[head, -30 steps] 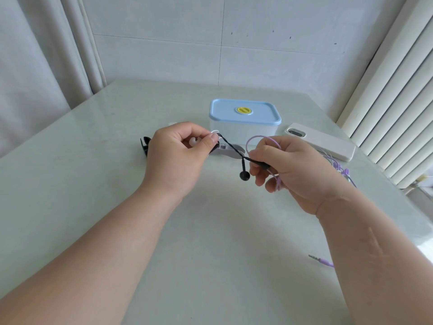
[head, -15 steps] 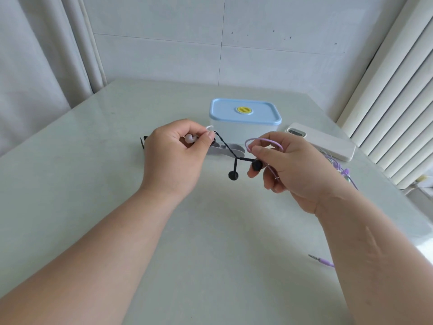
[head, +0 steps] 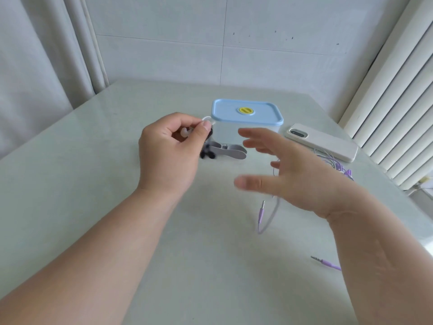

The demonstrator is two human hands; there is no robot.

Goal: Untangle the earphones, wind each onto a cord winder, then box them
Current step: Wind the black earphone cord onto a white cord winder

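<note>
My left hand (head: 168, 156) pinches a small white cord winder (head: 187, 131) with the black earphones (head: 207, 152) wound on it; their black buds dangle just below my fingers. My right hand (head: 288, 174) hovers open and blurred with spread fingers, holding nothing. A purple earphone cord (head: 267, 219) hangs or falls below it, its plug pointing up. More purple cable (head: 335, 164) lies tangled at the right, and a purple jack plug (head: 325, 262) lies near my right forearm. A grey cord winder (head: 228, 151) lies in front of the blue-lidded box (head: 246, 113).
A white phone (head: 323, 141) lies right of the box. The pale table (head: 93, 184) ends at a tiled wall behind, a curtain at the left and a white radiator at the right.
My right hand has let go of the black earbud and purple cord and opened wide. The purple cord dropped below it. My left hand has risen slightly, and the black buds now hang beneath it.
</note>
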